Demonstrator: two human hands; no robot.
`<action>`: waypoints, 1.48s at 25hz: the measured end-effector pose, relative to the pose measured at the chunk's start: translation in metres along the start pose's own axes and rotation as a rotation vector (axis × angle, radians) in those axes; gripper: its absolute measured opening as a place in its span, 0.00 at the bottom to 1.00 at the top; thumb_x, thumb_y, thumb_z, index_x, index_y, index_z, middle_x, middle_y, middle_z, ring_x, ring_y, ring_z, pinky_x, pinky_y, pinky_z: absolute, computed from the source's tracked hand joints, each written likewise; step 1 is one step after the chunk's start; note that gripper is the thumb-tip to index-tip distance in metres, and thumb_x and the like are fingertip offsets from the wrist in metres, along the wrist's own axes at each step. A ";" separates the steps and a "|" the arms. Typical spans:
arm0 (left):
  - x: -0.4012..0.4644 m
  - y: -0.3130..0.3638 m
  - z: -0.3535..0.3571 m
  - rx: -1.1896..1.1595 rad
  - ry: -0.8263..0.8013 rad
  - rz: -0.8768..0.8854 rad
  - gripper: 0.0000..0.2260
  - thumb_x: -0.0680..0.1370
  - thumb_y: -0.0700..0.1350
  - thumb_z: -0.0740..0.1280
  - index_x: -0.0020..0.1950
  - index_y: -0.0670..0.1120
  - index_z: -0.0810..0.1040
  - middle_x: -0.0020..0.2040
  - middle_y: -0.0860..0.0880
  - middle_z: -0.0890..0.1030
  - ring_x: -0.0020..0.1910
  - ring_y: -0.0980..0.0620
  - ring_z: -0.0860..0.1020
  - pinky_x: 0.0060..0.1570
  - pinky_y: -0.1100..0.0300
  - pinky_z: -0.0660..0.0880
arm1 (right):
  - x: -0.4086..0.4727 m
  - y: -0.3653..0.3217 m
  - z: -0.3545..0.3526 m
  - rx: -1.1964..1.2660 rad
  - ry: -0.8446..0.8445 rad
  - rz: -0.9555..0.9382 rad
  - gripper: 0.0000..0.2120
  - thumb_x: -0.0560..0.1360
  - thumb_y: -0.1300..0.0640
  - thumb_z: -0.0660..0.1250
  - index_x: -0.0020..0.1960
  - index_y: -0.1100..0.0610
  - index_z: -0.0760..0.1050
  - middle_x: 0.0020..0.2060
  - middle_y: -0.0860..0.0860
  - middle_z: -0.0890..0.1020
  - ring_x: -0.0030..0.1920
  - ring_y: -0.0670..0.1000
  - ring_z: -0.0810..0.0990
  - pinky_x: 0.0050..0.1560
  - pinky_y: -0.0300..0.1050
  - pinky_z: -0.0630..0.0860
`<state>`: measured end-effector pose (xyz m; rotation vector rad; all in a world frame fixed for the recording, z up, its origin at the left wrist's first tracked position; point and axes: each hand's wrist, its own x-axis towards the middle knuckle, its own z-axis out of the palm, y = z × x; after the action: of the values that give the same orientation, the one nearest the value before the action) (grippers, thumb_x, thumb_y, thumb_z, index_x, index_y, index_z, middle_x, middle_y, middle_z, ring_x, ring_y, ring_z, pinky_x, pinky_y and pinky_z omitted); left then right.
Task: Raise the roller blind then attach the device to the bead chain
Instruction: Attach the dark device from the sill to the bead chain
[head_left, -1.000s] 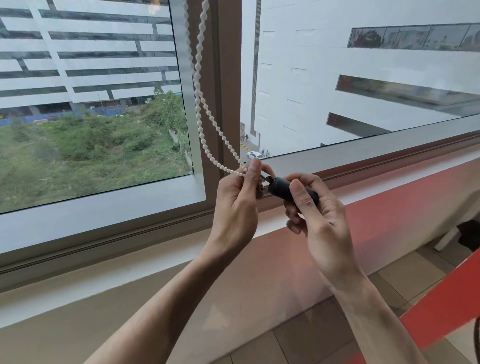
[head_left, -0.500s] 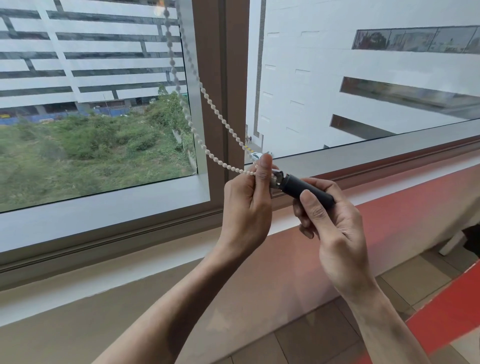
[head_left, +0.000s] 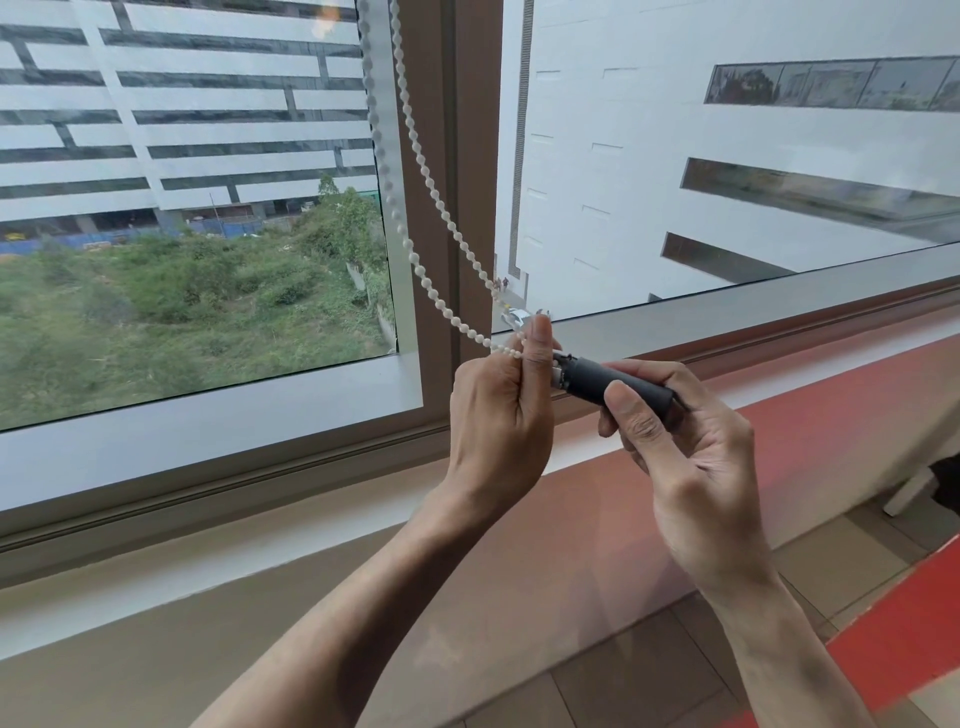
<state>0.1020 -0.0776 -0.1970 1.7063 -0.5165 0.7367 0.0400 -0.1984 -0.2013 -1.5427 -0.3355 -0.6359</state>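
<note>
A white bead chain (head_left: 415, 150) hangs in a loop from the top of the window and swings down to the right. My left hand (head_left: 498, 415) pinches the bottom of that loop between thumb and forefinger. My right hand (head_left: 675, 447) grips a dark grey cylindrical device (head_left: 608, 385), thumb on top. The device's open metal end touches the chain right at my left thumb. The roller blind itself is out of view above.
The brown window mullion (head_left: 467, 171) stands just behind the chain. A white sill (head_left: 218, 431) and a red-lit ledge (head_left: 810, 415) run below my hands. Tiled floor (head_left: 649, 675) and a red strip (head_left: 893, 639) lie at lower right.
Both hands have shifted a little to the right with the chain and device, pulling the loop further from the glass. The device now lies flatter against the chain end.
</note>
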 end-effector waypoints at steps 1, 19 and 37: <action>0.000 0.000 0.001 0.014 0.005 0.009 0.29 0.83 0.52 0.51 0.32 0.34 0.73 0.29 0.39 0.76 0.28 0.43 0.73 0.32 0.46 0.68 | 0.000 0.000 -0.001 -0.019 0.008 -0.013 0.05 0.77 0.53 0.67 0.51 0.50 0.81 0.34 0.44 0.80 0.30 0.45 0.71 0.28 0.42 0.65; -0.001 0.001 0.000 0.190 0.055 0.206 0.27 0.83 0.47 0.52 0.27 0.36 0.71 0.27 0.42 0.77 0.22 0.42 0.71 0.25 0.46 0.67 | 0.000 0.002 -0.006 -0.003 -0.052 -0.038 0.12 0.76 0.51 0.66 0.53 0.58 0.80 0.34 0.46 0.80 0.31 0.41 0.74 0.35 0.29 0.70; -0.003 0.007 -0.005 0.165 0.073 0.283 0.28 0.85 0.52 0.50 0.32 0.40 0.74 0.24 0.47 0.73 0.21 0.48 0.69 0.24 0.51 0.66 | -0.004 0.000 -0.009 0.080 -0.067 -0.024 0.15 0.77 0.51 0.65 0.52 0.62 0.81 0.31 0.53 0.77 0.33 0.48 0.72 0.35 0.34 0.70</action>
<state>0.0940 -0.0745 -0.1929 1.7703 -0.6694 1.0661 0.0351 -0.2061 -0.2036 -1.4873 -0.4263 -0.5834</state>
